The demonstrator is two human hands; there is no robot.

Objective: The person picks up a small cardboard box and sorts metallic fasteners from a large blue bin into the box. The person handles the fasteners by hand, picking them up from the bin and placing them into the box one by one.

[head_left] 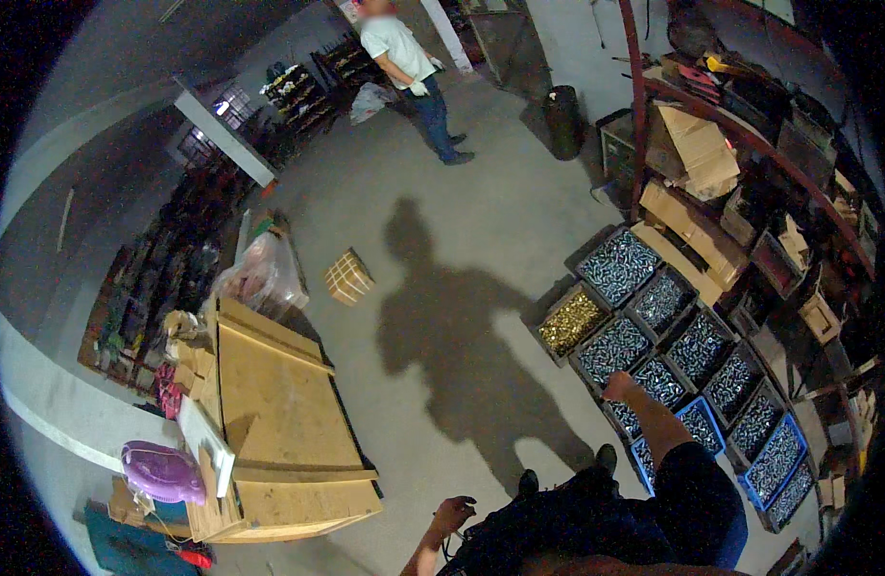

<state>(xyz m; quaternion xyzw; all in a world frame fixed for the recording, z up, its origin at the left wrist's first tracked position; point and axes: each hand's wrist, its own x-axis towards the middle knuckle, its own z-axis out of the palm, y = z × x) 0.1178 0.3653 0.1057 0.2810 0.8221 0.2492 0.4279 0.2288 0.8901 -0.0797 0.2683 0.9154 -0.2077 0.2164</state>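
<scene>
Since my right grip is down at the near edge of a bin of silver metal pieces, any reach in probably goes best straight from above, shallow, wrist high so nothing spills. Those pieces lie just beside it at twelve o'clock, gold-coloured pieces near eleven, another silver batch at three; contact unclear. That grip looks curled, but can't tell if it's clamped on a piece, and my left grip, out at eight o'clock, well apart from the bin, is too dark to call.
</scene>
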